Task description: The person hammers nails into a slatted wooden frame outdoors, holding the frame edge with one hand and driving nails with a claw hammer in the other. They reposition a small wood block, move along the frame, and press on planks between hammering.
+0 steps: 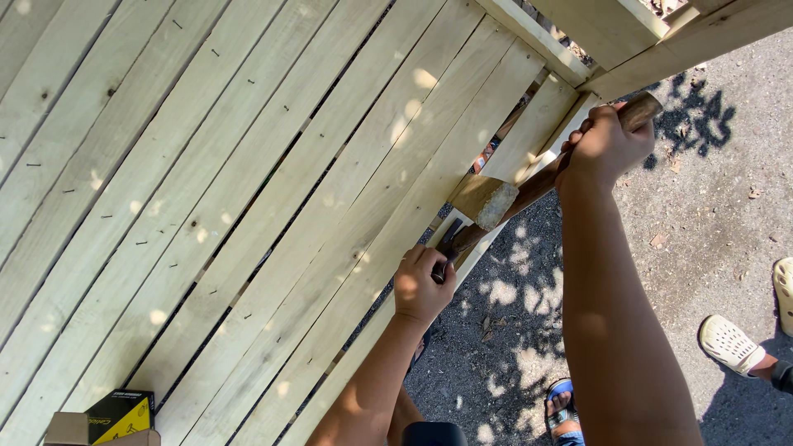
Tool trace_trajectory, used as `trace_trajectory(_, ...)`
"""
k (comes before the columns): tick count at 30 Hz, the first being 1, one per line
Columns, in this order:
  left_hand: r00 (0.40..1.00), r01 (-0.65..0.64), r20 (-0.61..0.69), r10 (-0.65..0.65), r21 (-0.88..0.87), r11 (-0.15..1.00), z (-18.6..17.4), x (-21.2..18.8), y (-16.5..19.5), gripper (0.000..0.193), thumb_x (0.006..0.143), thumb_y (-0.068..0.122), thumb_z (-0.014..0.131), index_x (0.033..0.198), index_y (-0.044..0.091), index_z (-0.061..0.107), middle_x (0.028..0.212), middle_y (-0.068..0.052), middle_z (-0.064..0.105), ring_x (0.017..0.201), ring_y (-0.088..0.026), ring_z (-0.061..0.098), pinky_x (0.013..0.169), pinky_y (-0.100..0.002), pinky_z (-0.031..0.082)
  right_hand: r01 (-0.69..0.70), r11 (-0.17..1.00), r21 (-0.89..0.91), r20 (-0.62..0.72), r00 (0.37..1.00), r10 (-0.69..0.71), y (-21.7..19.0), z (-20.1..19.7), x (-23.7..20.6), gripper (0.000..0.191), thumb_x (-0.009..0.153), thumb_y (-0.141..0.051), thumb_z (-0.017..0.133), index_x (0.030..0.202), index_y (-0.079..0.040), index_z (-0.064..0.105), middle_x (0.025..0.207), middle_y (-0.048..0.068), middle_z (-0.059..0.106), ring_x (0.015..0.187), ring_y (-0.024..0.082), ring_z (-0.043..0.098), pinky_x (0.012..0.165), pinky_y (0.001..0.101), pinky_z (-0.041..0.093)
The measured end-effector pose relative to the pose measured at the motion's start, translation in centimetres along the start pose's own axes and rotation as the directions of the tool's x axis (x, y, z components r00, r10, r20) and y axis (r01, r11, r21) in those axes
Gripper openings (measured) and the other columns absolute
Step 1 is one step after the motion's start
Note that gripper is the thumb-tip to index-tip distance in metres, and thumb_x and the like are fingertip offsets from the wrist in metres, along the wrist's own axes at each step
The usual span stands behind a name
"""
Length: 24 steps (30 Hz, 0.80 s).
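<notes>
Hammer (496, 202) sits just right of the frame's centre, its worn head lying against the lower edge of the slatted wooden panel (248, 206) and its dark wooden handle running up and to the right. The right hand (603, 144), in the upper right, has its fingers wrapped tight round the far end of that handle, whose tip pokes out past the knuckles. The left hand (421, 285), below the centre, has its fingers curled closed around a small dark metal piece (448, 244) held against the panel's edge right beside the hammer head; what that piece is cannot be told from here. The panel fills the left and middle of the frame, its pale boards slanting from lower left to upper right with narrow dark gaps between them and short dark staples or nails dotted along the slats. A short loose board (529, 132) leans just above the hammer head, partly behind the handle, and a thicker wooden beam (686, 45) crosses the upper right corner above the right hand. A black and yellow box (120, 415) rests on the slats in the lower left corner. Grey gravel ground (710, 223) in dappled shade takes up the right side. A blue sandal (563, 409) shows at the bottom edge between the forearms, and another person's foot in a pale perforated clog (731, 343) stands at the lower right, well apart from the hands.
</notes>
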<state>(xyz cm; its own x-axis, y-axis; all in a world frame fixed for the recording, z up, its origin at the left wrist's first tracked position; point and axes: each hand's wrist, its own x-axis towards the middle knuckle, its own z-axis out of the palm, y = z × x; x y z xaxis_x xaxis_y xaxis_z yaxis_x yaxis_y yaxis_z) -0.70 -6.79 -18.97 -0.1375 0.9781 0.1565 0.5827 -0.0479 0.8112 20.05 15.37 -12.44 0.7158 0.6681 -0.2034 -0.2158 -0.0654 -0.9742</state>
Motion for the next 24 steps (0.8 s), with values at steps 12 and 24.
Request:
trace_trajectory(12,0.973,0.227,0.048,-0.228,0.024,0.974,2.3,1.7,2.5,0.037,0.071,0.011,0.076,0.090,0.008,0.045,0.089,-0.009,0.049,0.075,-0.028,0.057,0.061,-0.039,0.053,-0.248,0.961,-0.127,-0.035,0.969,0.245,1.2,1.8,5.2,0.006,0.095,-0.001,0.053,0.092,-0.006,0.053,0.064,0.001,0.050,0.042,0.009,0.042,0.038,0.0311,0.035)
trace_trajectory(24,0.972,0.221,0.068,-0.227,0.084,0.972,3.9,3.9,4.3,0.037,0.064,0.006,0.077,0.082,0.008,0.045,0.089,-0.012,0.047,0.081,-0.032,0.052,0.064,-0.043,0.047,-0.370,0.917,-0.149,0.020,0.926,0.377,4.6,2.9,9.6,0.010,0.087,0.000,0.057,0.078,-0.004,0.054,0.057,0.005,0.050,0.040,0.016,0.045,0.038,0.0337,0.038)
